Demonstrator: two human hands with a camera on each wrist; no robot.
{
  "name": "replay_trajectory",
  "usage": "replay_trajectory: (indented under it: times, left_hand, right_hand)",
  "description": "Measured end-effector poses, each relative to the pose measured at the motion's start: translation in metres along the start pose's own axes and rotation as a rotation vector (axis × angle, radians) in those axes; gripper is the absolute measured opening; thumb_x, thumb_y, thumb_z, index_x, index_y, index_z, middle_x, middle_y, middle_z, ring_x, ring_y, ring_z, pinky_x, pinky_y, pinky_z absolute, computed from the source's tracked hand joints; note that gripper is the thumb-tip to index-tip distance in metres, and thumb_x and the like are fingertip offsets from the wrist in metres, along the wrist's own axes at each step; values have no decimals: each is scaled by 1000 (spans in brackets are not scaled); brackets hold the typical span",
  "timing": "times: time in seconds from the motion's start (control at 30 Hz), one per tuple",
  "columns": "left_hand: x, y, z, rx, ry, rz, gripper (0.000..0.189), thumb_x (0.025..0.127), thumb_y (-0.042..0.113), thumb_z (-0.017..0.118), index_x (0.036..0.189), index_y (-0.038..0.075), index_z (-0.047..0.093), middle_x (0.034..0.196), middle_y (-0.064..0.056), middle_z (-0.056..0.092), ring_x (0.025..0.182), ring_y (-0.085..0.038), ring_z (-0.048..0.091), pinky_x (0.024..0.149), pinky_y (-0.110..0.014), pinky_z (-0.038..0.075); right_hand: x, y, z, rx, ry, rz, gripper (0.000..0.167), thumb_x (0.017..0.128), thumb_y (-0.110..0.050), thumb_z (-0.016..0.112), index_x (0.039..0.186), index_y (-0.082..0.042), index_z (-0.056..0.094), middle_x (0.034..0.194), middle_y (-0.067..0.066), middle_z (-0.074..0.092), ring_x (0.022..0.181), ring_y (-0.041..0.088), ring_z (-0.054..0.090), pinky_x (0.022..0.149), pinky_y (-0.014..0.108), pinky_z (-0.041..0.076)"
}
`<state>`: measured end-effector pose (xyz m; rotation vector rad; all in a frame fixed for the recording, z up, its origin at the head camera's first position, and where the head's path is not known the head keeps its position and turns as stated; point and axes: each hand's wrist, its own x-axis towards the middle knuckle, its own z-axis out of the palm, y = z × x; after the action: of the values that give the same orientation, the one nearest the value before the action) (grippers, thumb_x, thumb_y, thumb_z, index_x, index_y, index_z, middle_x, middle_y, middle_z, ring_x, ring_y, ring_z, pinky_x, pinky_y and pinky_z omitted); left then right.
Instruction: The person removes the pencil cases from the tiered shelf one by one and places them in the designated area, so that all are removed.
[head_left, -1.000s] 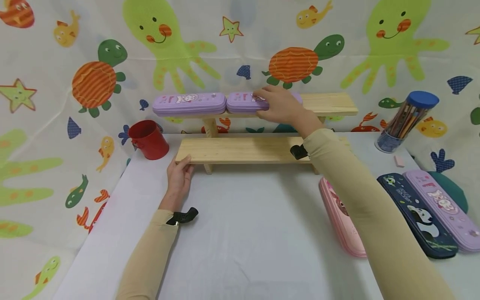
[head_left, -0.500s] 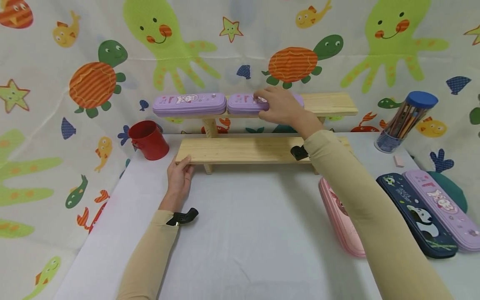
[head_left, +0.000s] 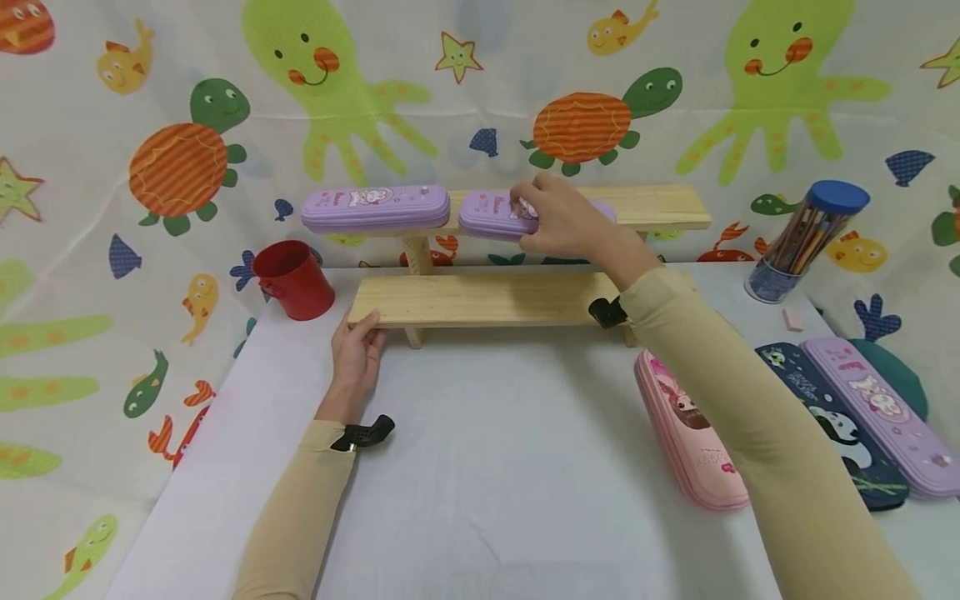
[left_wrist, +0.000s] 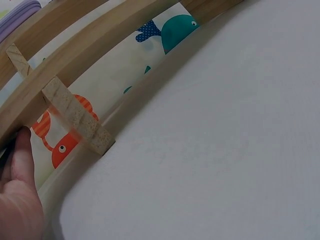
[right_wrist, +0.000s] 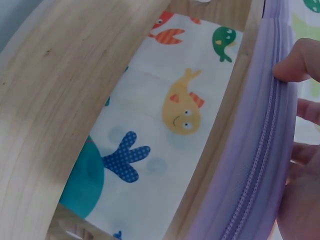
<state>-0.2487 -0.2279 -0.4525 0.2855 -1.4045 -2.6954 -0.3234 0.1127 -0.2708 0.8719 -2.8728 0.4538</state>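
Purple case (head_left: 483,215): right fingers (right_wrist: 299,62) pinch it; left fingers (left_wrist: 23,155) grip shelf (head_left: 465,300); twin case (head_left: 375,212) beside.

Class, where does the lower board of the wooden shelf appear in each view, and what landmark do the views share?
Head: the lower board crosses the centre, the left hand at its left end.
Left wrist: it slants across the upper left, from left edge to top edge.
Right wrist: it slants down the left side, looking large.
Shared landmark: the sea-creature cloth, seen behind it in all three.
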Motion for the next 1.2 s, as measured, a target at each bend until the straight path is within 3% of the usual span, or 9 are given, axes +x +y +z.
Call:
replay_trajectory:
  times: [0.2,0.43,0.67,0.8,1.0,1.2]
  left_hand:
    - [0,1,0,-14,-7,-2,66,98,9,61,156,14,29,157,-8,39,141,-17,45,109,-24,46]
    - [-1,1,2,-30,-6,-10,65,98,7,59,155,14,29,158,-9,39,142,-17,44,111,-24,45]
    - [0,1,2,-30,3,-6,63,98,7,60,154,13,32,157,-9,41,140,-16,46,108,-23,48]
    - [0,0,1,-32,9,-9,63,97,7,60,154,13,33,156,-9,42,138,-16,47,106,-22,49]
    - [0,0,1,-18,2,-9,63,98,7,60,154,15,32,156,-8,41,140,-16,46,107,-22,48]
    - [0,0,1,-14,-6,-8,65,98,9,61,155,15,31,157,-7,40,141,-16,45,109,-24,46]
  right_hand:
    - [-8,-2,-2,-40,-32,-5,64,78,-26,65,139,-14,48,135,17,56,122,34,45,100,49,44]
    - [-25,-6,-2,-90,-64,-17,69,79,-32,72,141,-17,47,129,16,57,115,32,49,97,48,48]
    - [-44,-8,5,-56,-121,-2,73,81,-35,72,146,-19,43,130,15,55,114,29,51,97,49,50]
    - [-57,-3,15,-43,-126,-4,76,80,-36,71,148,-18,42,137,14,52,121,29,50,101,49,49]
    - [-76,2,26,-35,-127,-4,76,78,-39,74,145,-20,44,129,13,57,114,27,53,97,46,51]
    - [-95,2,36,-45,-114,30,80,78,-45,75,147,-19,44,135,13,56,118,27,55,98,46,53]
